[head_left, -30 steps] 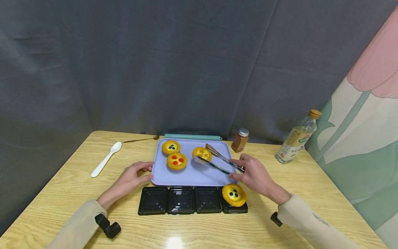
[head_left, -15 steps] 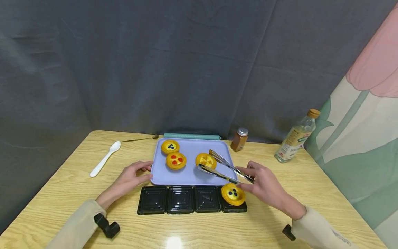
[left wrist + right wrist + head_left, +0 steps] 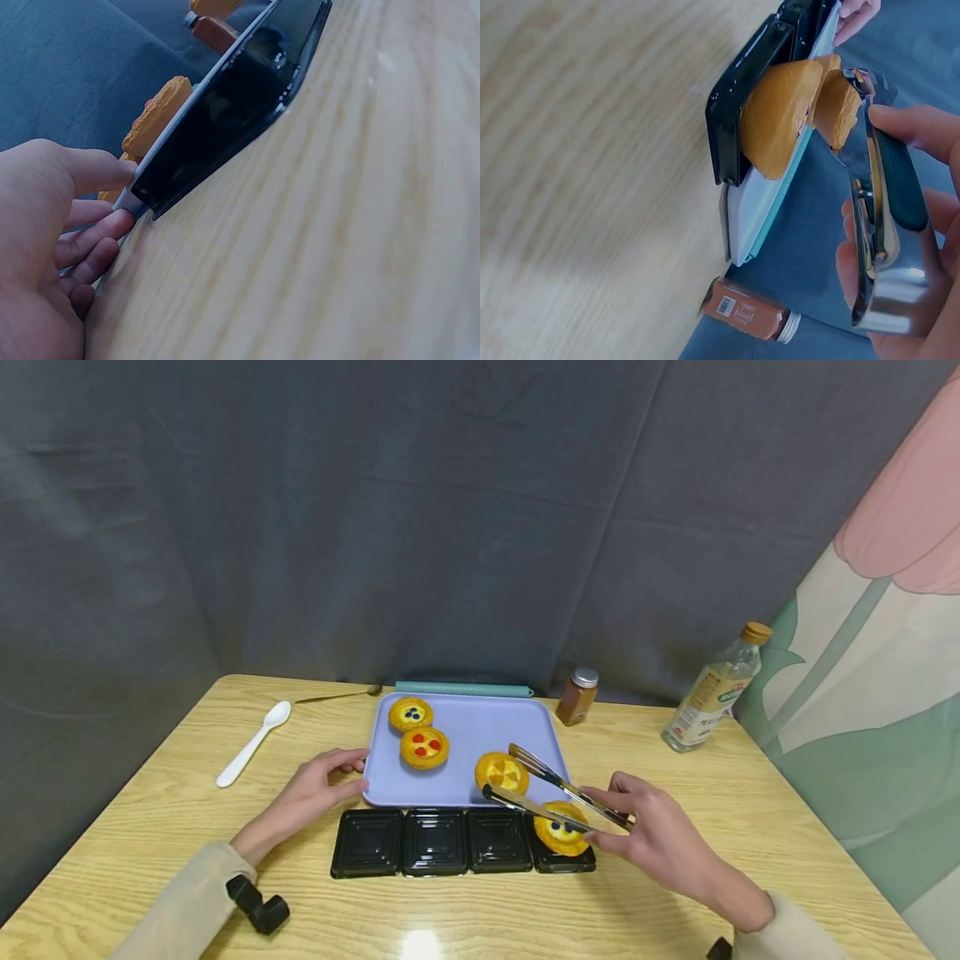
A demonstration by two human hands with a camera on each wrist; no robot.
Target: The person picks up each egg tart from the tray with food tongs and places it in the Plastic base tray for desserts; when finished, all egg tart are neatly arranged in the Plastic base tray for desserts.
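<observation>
My right hand (image 3: 663, 831) grips metal tongs (image 3: 538, 808) with dark handles. Between their tips sits a tart (image 3: 501, 772) topped with yellow wedges, raised over the front of the lilac tray (image 3: 480, 714). Thumb and fingers of my left hand (image 3: 315, 789) hold the tray's left rim; the left wrist view shows the thumb on the rim (image 3: 129, 180). A blueberry tart (image 3: 411, 714) and a red-topped tart (image 3: 424, 748) lie on the tray. Another blueberry tart (image 3: 557, 839), partly hidden behind the tongs, rests in the rightmost black plastic compartment.
Along the tray's front edge runs a row of several black plastic compartments (image 3: 435, 843). A white spoon (image 3: 253, 745) and a thin dark-ended utensil (image 3: 337, 696) lie left. Behind the tray is a teal bar (image 3: 465, 689). A spice jar (image 3: 577, 697) and a glass bottle (image 3: 712, 693) stand right.
My right hand has moved toward me and rightward with the tongs, bringing the wedge-topped tart from the tray's middle to above its front edge. My left hand stays on the rim.
</observation>
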